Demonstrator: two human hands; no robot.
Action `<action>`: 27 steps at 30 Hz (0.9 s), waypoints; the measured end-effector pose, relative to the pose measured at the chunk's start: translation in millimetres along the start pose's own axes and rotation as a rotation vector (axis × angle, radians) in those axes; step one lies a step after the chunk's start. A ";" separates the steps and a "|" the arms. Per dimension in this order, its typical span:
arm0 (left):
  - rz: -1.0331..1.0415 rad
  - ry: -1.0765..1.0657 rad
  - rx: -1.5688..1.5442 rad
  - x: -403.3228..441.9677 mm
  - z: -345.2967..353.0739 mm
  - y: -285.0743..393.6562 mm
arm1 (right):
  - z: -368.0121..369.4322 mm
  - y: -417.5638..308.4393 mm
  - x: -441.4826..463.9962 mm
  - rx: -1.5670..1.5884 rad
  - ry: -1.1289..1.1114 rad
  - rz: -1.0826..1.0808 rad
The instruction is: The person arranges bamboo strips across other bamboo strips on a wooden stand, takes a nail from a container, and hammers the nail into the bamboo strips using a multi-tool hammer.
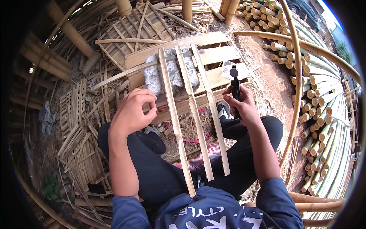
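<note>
My right hand (243,102) is wrapped round a black hammer-like tool (235,91), held upright with its round grey face towards me. My left hand (136,108) hovers left of the slats with fingers curled and thumb close to the fingertips; whatever they pinch, if anything, is hidden. Three split bamboo slats (193,103) lie side by side, running from a stone block (152,74) towards my lap. Near their far ends a long thin bamboo strip (124,73) crosses them.
The stone rests on a low wooden platform (213,55) of planks. Stacked bamboo poles (324,99) fill the right side, with a curved pole (299,76) before them. Woven bamboo panels (74,110) and loose strips lie at left. A pink strap (194,140) is on the straw-covered ground.
</note>
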State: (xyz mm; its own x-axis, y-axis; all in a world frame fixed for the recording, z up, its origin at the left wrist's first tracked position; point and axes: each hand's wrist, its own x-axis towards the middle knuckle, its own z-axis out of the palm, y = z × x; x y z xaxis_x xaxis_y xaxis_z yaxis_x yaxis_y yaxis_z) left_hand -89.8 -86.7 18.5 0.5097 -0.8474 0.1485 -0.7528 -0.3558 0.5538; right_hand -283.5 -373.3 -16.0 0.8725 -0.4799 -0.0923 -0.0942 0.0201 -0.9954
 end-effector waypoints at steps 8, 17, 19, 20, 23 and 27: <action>-0.233 -0.148 0.051 -2.2 6.4 4.2 | 4.1 8.4 2.7 -0.077 0.044 -0.041; 0.203 0.066 -0.276 13.3 77.7 50.0 | 43.3 -28.7 -18.6 -0.302 -0.296 -0.002; 0.169 0.074 -0.397 13.2 86.2 58.3 | 50.6 -43.2 -20.0 -0.372 -0.486 -0.045; 0.126 0.077 -0.396 12.9 84.4 61.8 | 52.6 -48.4 -20.7 -0.445 -0.578 -0.080; 0.077 0.141 -0.569 9.8 81.3 63.0 | 59.3 -35.9 -17.4 -0.347 -0.620 -0.123; -0.065 0.163 -1.164 8.2 86.1 62.2 | 65.4 -60.1 -14.8 -0.299 -0.717 0.172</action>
State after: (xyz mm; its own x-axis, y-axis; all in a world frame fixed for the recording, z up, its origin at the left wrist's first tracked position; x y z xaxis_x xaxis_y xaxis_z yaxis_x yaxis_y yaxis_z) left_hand -168.3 -149.7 -16.4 0.6441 -0.7503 0.1489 0.0677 0.2498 0.9659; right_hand -259.3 -310.0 43.3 0.9203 0.1917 -0.3410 -0.2922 -0.2427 -0.9250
